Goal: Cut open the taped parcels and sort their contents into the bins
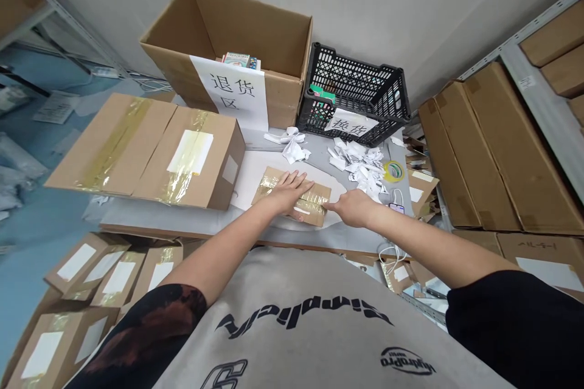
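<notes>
A small cardboard box with shiny clear tape lies on a pale mat at the middle of the table. My left hand rests flat on top of it, fingers spread and pressing on the cardboard. At the box's right end, my right hand has its fingertips against the taped edge. Its other fingers are curled; whether they hold anything small is hidden. Torn white paper and a roll of yellowish tape lie beyond the right hand.
Taped cartons stand at the left. Behind are a large open carton and a black plastic crate, both with paper signs. A phone with a white cable lies at the right. Boxes fill the right side; more parcels sit lower left.
</notes>
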Demonstrator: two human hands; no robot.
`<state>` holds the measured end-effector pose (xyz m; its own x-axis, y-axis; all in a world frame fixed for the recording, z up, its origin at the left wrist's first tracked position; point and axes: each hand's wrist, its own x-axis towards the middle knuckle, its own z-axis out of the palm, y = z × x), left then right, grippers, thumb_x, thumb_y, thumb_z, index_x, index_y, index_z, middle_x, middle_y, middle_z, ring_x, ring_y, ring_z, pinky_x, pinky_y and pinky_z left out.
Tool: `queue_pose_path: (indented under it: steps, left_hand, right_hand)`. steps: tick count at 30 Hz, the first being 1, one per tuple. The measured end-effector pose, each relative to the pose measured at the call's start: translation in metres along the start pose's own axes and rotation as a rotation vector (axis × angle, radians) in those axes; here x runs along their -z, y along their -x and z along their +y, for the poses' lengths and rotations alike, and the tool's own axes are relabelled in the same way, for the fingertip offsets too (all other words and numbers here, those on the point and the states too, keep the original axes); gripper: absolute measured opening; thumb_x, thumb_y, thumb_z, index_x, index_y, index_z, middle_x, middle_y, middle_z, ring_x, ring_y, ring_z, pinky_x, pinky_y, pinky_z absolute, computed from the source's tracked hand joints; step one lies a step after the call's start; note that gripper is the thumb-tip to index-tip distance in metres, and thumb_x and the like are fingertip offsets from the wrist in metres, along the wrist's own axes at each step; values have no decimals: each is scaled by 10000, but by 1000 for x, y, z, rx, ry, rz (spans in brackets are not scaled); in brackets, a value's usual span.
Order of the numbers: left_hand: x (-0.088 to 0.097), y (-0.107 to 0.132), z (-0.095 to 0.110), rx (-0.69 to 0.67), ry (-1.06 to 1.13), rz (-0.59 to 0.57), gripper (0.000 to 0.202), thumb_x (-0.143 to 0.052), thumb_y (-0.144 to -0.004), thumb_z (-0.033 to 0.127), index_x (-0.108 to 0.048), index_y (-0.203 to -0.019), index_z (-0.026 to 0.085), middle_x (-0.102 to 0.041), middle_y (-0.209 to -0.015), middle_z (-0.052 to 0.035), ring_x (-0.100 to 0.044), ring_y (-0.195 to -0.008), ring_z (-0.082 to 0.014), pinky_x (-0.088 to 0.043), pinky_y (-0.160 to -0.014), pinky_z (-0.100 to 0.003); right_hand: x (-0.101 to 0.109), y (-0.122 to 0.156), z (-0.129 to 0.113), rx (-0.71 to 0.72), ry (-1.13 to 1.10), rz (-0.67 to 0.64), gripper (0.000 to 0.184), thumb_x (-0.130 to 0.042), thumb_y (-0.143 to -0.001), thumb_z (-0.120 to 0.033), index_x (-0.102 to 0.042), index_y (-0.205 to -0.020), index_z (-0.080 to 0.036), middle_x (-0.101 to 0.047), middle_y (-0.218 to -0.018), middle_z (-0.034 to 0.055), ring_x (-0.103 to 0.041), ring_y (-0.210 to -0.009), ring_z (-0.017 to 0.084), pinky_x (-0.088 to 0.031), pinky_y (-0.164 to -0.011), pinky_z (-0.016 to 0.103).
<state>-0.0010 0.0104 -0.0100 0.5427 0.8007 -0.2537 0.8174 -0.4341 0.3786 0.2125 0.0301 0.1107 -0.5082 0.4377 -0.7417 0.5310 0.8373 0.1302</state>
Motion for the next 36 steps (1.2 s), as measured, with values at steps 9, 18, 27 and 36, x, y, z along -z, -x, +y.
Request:
queue_pose_path:
  steps: [9,18,27,36]
  left_hand:
    - [0,-1,0,8,-4,-21,1188,-762,-570,630,-205,-1543,236,-60,-1640,-152,17,-1497,-379,0,-1187,-505]
    - [-3,2,-1,-46,-42,58,1181,-732,-592,696,-216,-1541,217,-144,-1623,-176,-49,-1492,-394,-20,-1178,-540]
    - [-22,34,2,25,-122,304,1080,-505,-732,822,-238,-1539,155,-179,-1619,-159,-85,-1500,-349,-54,-1207,-499]
    - [-31,20,26,119,-132,324,962,-471,-814,734,-218,-1548,167,-179,-1624,-133,-63,-1504,-344,-28,-1211,-520]
  right_hand:
    - [1,1,5,-16,2,-61,591,-463,-895,-210,-429,-1464,-366,-700,-1104,166,-671,-985,338,-462,-715,384]
    - [-29,33,21,-72,-373,235,513,-427,-953,-339,-417,-1459,-426,-733,-1033,67,-674,-865,261,-471,-731,351]
    - [-108,-17,-64,-230,-1817,607,758,-273,-920,-343,120,-1561,-248,-671,-966,58,-666,-677,214,-558,-621,386]
    - [-135,-50,-62,-505,-1688,909,592,-339,-901,-436,-261,-1440,-206,-654,-962,50,-628,-642,177,-535,-627,327]
